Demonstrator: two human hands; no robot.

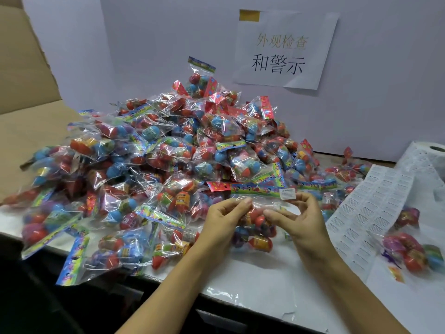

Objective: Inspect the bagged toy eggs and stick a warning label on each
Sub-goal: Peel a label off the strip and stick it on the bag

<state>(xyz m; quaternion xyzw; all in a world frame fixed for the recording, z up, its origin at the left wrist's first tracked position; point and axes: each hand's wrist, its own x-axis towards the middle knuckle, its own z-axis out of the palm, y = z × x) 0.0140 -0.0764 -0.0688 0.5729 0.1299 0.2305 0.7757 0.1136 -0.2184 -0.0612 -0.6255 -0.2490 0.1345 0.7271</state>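
Observation:
A clear bag of toy eggs (257,227) with a colourful header strip hangs between my hands above the white table. My left hand (224,220) pinches the bag's upper left part just below the header. My right hand (298,218) holds the bag's right side, its fingertips by a small white warning label (287,194) at the header's right end. Whether the label is stuck down or still on my fingers, I cannot tell.
A big heap of bagged toy eggs (168,160) fills the table's left and middle. A label sheet (370,208) unrolls from a roll (433,153) at right. Another bag (414,251) lies on the sheet. A cardboard box flap (24,92) stands left. A paper sign (284,49) hangs on the wall.

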